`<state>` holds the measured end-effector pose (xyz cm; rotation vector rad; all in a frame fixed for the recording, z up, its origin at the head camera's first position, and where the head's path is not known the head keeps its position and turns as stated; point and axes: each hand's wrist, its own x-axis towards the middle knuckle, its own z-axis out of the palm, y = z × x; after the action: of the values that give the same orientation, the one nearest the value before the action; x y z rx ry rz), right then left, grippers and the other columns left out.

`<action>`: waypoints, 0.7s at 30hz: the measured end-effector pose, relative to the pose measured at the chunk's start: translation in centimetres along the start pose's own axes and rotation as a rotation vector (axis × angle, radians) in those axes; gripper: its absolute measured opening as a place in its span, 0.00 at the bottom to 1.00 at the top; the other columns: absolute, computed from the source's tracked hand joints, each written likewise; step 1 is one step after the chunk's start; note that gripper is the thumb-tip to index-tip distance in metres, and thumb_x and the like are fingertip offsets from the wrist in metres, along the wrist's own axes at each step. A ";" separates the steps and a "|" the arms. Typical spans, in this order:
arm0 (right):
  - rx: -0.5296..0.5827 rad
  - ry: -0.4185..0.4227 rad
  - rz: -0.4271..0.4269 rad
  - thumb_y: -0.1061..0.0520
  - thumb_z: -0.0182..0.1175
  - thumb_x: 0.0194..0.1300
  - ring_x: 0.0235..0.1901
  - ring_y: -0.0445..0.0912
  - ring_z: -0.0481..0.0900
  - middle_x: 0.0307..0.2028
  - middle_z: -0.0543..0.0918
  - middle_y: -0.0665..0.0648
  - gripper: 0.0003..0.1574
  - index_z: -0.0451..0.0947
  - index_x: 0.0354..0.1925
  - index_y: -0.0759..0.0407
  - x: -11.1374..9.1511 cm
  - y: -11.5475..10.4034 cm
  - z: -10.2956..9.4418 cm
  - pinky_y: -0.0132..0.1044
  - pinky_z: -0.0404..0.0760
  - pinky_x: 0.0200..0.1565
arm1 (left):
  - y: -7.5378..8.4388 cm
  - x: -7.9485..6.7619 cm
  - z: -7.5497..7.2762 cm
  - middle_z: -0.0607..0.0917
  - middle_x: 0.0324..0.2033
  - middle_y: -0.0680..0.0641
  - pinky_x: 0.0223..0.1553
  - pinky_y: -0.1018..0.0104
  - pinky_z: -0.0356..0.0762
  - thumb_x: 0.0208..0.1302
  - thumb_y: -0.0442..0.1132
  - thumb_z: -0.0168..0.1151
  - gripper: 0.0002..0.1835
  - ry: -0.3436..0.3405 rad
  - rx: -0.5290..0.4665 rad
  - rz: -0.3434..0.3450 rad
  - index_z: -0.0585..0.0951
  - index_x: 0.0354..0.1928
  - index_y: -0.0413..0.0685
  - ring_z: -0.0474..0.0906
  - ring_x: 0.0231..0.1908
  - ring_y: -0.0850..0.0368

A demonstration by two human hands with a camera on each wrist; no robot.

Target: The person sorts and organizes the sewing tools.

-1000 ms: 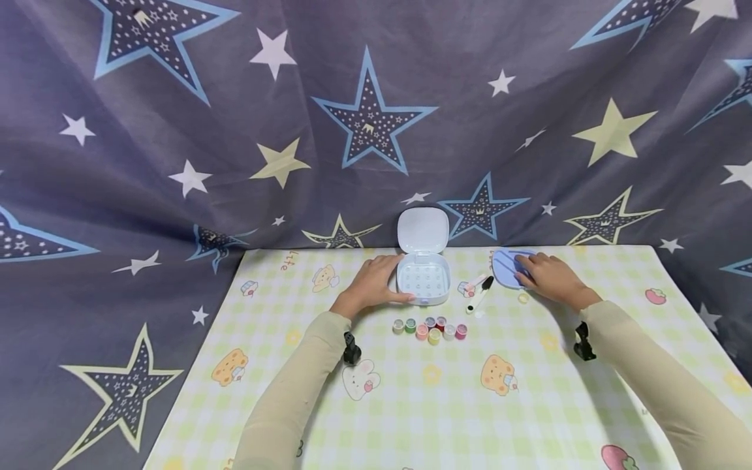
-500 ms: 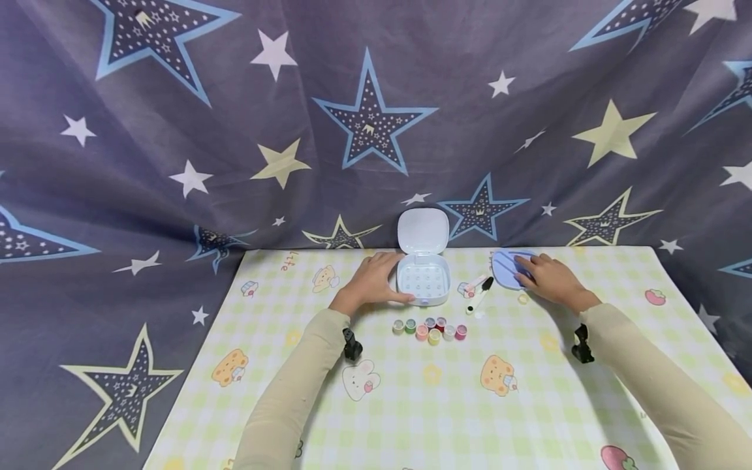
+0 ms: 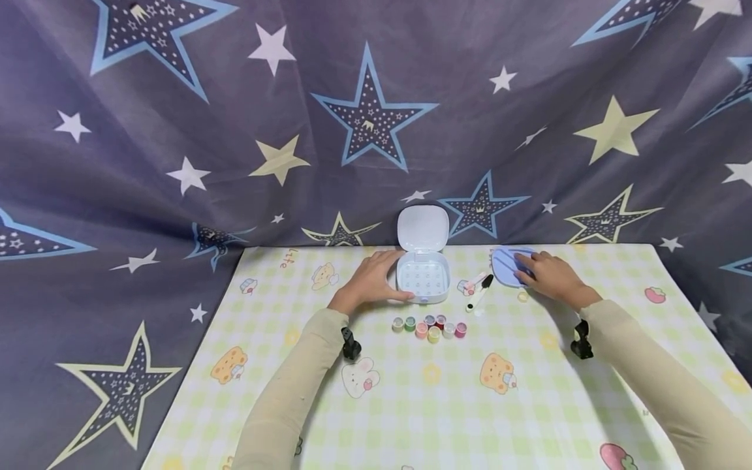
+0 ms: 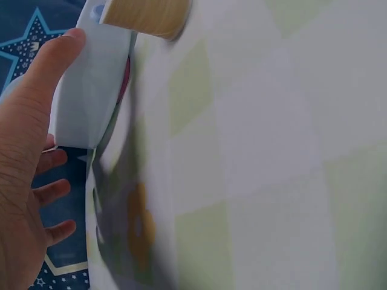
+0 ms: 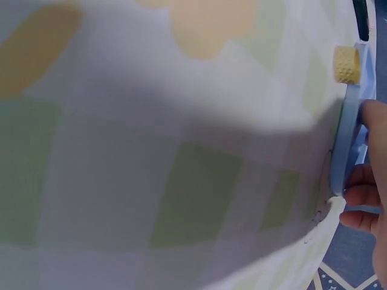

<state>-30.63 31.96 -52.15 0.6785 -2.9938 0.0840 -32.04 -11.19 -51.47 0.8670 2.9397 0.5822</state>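
A pale blue-white case (image 3: 423, 295) stands at the back of the table with its lid (image 3: 423, 228) raised. Its inside shows rows of small round marks. My left hand (image 3: 371, 282) grips the case's left side, the thumb against the front wall; in the left wrist view the lower fingers spread away from it. Farther right lies a blue tray-like piece (image 3: 505, 269) with diagonal lines. My right hand (image 3: 551, 281) holds its right side, thumb over the near edge; part of the piece is hidden under the fingers.
Several small lidded pots (image 3: 433, 334) of different colours cluster in front of the case. A black-and-white slim tool (image 3: 480, 293) and a pinkish one (image 3: 473, 283) lie between case and blue piece. A yellow textured cylinder (image 5: 346, 64) sits beside the blue piece. Behind hangs a star-patterned curtain (image 3: 235, 130).
The head view has shifted very slightly. Both hands, the case and the blue piece stay where they were.
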 end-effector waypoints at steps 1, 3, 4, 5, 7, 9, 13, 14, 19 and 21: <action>-0.001 -0.001 -0.002 0.48 0.57 0.74 0.47 0.68 0.80 0.48 0.82 0.77 0.33 0.72 0.67 0.69 0.1 0.0 -0.1 0.64 0.79 0.50 | 0.0 0.0 0.0 0.70 0.74 0.49 0.74 0.46 0.62 0.45 0.73 0.74 0.59 0.002 0.002 0.002 0.63 0.77 0.56 0.64 0.73 0.48; -0.004 -0.007 -0.005 0.48 0.57 0.74 0.46 0.69 0.81 0.47 0.82 0.77 0.34 0.72 0.67 0.70 0.3 -0.1 -0.4 0.64 0.80 0.50 | 0.0 0.1 0.0 0.70 0.74 0.49 0.74 0.47 0.62 0.46 0.73 0.74 0.59 0.002 0.006 0.004 0.63 0.77 0.56 0.64 0.73 0.48; -0.003 -0.014 -0.003 0.47 0.57 0.74 0.46 0.69 0.81 0.48 0.82 0.78 0.34 0.72 0.67 0.70 0.4 -0.1 -0.5 0.64 0.80 0.50 | -0.1 0.2 0.0 0.70 0.73 0.49 0.74 0.47 0.62 0.46 0.73 0.74 0.59 0.002 0.010 0.003 0.64 0.77 0.56 0.64 0.73 0.48; -0.002 -0.020 -0.002 0.47 0.57 0.74 0.46 0.69 0.81 0.48 0.82 0.78 0.34 0.72 0.67 0.70 0.4 -0.1 -0.6 0.64 0.80 0.50 | 0.0 0.2 -0.1 0.70 0.73 0.49 0.74 0.47 0.61 0.45 0.73 0.74 0.59 0.000 0.014 0.002 0.64 0.77 0.56 0.64 0.73 0.48; -0.008 -0.029 0.002 0.47 0.56 0.74 0.47 0.69 0.81 0.48 0.82 0.78 0.34 0.72 0.67 0.70 0.6 -0.2 -0.7 0.64 0.80 0.50 | 0.0 0.2 -0.2 0.70 0.73 0.49 0.75 0.47 0.61 0.45 0.72 0.75 0.59 -0.005 0.013 -0.002 0.64 0.77 0.55 0.64 0.73 0.48; -0.025 -0.023 0.005 0.47 0.57 0.73 0.46 0.68 0.81 0.47 0.81 0.76 0.33 0.73 0.66 0.69 0.6 -0.3 -0.9 0.64 0.80 0.48 | 0.1 0.3 -0.2 0.70 0.73 0.49 0.75 0.47 0.61 0.45 0.71 0.75 0.59 -0.012 0.009 -0.005 0.64 0.77 0.55 0.64 0.73 0.48; -0.081 0.055 -0.029 0.48 0.58 0.73 0.42 0.62 0.78 0.41 0.79 0.69 0.29 0.77 0.63 0.66 0.8 -1.0 -1.2 0.59 0.79 0.42 | 0.3 0.2 -0.4 0.70 0.73 0.48 0.75 0.47 0.61 0.45 0.70 0.76 0.59 -0.017 -0.008 -0.001 0.64 0.77 0.53 0.65 0.72 0.47; -0.091 0.092 -0.057 0.49 0.58 0.72 0.40 0.60 0.77 0.40 0.78 0.68 0.28 0.78 0.62 0.65 0.9 -1.4 -1.3 0.58 0.79 0.40 | 0.3 0.2 -0.4 0.70 0.73 0.47 0.75 0.47 0.61 0.46 0.70 0.76 0.59 -0.018 -0.008 0.001 0.64 0.77 0.53 0.65 0.72 0.47; -0.020 0.304 -0.265 0.53 0.67 0.65 0.33 0.55 0.75 0.35 0.77 0.63 0.24 0.81 0.56 0.65 1.4 -4.6 -2.2 0.52 0.79 0.36 | 0.4 0.1 -0.5 0.71 0.73 0.46 0.75 0.47 0.62 0.46 0.69 0.77 0.59 -0.012 -0.015 0.007 0.64 0.77 0.51 0.65 0.72 0.46; 0.040 0.343 -0.336 0.55 0.69 0.62 0.32 0.54 0.76 0.35 0.78 0.62 0.24 0.82 0.54 0.65 1.4 -6.2 -2.7 0.50 0.80 0.36 | 0.4 0.0 -0.5 0.71 0.73 0.47 0.75 0.47 0.62 0.46 0.69 0.76 0.59 -0.017 -0.015 0.003 0.64 0.77 0.52 0.65 0.72 0.47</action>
<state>-29.06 25.93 -49.14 1.0413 -2.5243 0.2169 -31.91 -11.02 -50.90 0.8702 2.9162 0.5930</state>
